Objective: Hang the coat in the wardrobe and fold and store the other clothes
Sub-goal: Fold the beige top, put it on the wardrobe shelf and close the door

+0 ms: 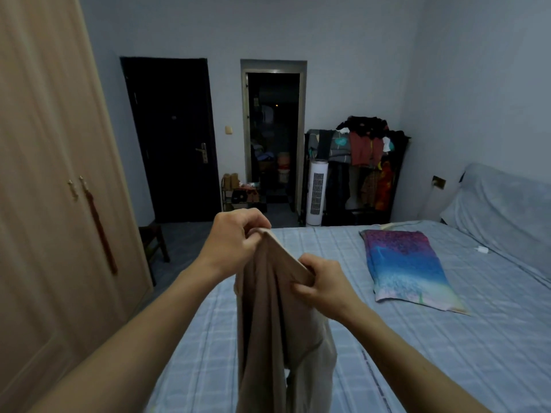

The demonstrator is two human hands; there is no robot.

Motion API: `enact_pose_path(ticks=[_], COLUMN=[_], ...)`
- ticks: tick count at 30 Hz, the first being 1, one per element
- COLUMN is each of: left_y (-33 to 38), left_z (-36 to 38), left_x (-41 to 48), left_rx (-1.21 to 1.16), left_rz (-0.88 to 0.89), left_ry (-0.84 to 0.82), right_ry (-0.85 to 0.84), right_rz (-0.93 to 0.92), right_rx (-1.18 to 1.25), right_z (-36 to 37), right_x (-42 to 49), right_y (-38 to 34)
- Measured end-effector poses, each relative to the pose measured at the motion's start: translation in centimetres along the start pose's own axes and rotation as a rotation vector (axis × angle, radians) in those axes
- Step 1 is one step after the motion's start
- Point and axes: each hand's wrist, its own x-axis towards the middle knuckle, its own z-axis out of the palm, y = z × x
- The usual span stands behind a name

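your left hand (235, 236) and right hand (320, 286) each pinch the top edge of the beige garment (274, 323), hanging above the bed's (417, 353) left edge.

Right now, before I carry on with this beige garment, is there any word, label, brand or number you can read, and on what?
No text can be read in this view.
On the beige garment, pinched by the left hand and the right hand: no tag or print shows.
On the white tower fan: any marking is too small to read.
On the colourful folded cloth on the bed: pattern only, no letters.
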Motion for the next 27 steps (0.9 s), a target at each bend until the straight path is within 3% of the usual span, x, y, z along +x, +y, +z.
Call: enact_pose_path(ticks=[4, 9, 15, 22, 27], left_y=[-1.1, -2.8, -5.3, -6.0, -5.1], left_z=[-0.6, -2.6, -5.2, -6.6, -7.1], left_x=[0.1, 0.1, -0.2, -1.1, -1.2], left_rx=[0.007, 0.034, -0.061, -0.42, -0.3], left_rz=[-0.038, -0.055, -0.123, -0.159, -0.028], left_ry=[0.019, -0.049, -0.251, -0.311, -0.395], right_ry=[-0.058, 0.09, -0.06, -0.052, -0.084], right_rz=[0.025, -0.003, -0.014, -0.111, -0.217], right_rx=[0.008, 0.262, 0.608, 0.642, 0.399], right_z=[-0.4, -1.6, -4.5, -7.1, -8.5], right_x=[-0.7, -1.1, -0.1, 1.6, 2.3], right_y=[1.7, 1.4, -0.1, -1.1, -1.5])
